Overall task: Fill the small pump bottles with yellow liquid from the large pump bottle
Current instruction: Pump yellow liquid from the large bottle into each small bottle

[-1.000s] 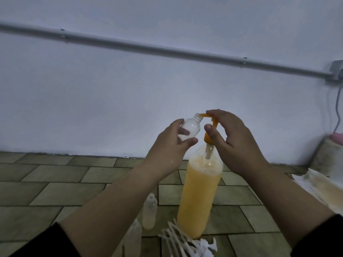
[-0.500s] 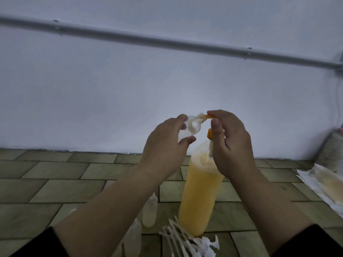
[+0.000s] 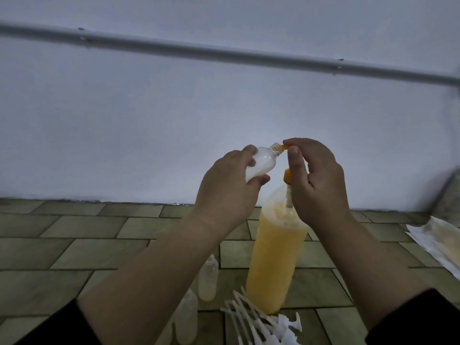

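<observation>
L hand grips the small bottle, fingers curled round it, tilted w/ its threaded neck up against the orange spout. Vs 0.5 s ago the bottle sits a bit higher and more side-on. R hand fingers curl over the pump head, pressing; the thumb hides most of it. Large bottle stands upright on the tiled floor, nearly full of yellow liquid. Near its base: two empty small bottles, partly behind the L forearm, and a heap of white pump tops. Far R: crumpled plastic bag.
</observation>
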Demonstrator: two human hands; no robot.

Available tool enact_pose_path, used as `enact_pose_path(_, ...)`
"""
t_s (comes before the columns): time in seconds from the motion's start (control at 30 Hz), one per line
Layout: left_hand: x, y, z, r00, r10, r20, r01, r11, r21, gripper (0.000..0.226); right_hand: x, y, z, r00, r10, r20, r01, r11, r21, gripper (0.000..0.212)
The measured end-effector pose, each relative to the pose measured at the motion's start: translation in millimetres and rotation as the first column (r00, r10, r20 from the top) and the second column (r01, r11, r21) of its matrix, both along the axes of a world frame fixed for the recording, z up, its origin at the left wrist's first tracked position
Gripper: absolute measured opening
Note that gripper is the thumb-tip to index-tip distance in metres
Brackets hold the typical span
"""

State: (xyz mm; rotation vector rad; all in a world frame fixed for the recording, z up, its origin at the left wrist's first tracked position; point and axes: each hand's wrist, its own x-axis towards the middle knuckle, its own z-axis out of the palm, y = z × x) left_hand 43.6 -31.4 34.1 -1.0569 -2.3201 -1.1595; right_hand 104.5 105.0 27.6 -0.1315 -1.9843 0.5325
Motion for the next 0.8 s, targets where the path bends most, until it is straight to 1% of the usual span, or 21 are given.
enact_pose_path(0.1, 2, -2, -7, 0.999, 0.009, -0.042, -0.01, 1.0, -0.028, 0.047, 0, -3, -10, 0.998, 0.023, -0.055, -0.024, 0.999, -0.021, 0.05)
enact_pose_path(0.17, 4, -1, -11, 0.999, 0.005, -0.032, -0.006, 0.999, -0.04, 0.046, 2, -4, -14, 0.997, 0.037, -0.061, -0.039, 0.999, -0.034, 0.047)
enact_pose_path(0.23, 6, 0, -11, 1.0, 0.01, -0.012, -0.011, 0.999, -0.04, 0.048, 5, -2, -13, 0.998, 0.042, -0.043, -0.044, 0.998, -0.036, 0.047)
enact_pose_path(0.3, 6, -1, -6, 0.999, 0.014, -0.035, -0.015, 0.999, -0.04, 0.049, 8, 0, -6, 0.998, 0.048, -0.038, -0.049, 0.998, -0.025, 0.049)
enact_pose_path(0.5, 3, -3, 6, 0.998, 0.013, -0.062, -0.013, 1.0, -0.007, 0.05, 9, -3, 5, 0.996, 0.051, -0.079, -0.054, 0.998, -0.028, 0.053)
enact_pose_path(0.6, 3, -4, 4, 0.996, 0.022, -0.082, -0.023, 1.0, -0.005, 0.048, 3, -6, -1, 0.992, 0.034, -0.123, -0.04, 0.998, -0.044, 0.049)
enact_pose_path(0.7, 5, -6, -2, 0.991, 0.046, -0.124, -0.051, 0.998, -0.04, 0.049, -1, -8, -13, 0.984, 0.05, -0.173, -0.059, 0.997, -0.05, 0.042)
enact_pose_path(0.8, 7, -7, -5, 0.991, 0.049, -0.127, -0.057, 0.996, -0.066, 0.051, 0, -7, -18, 0.987, 0.055, -0.148, -0.063, 0.997, -0.052, 0.039)
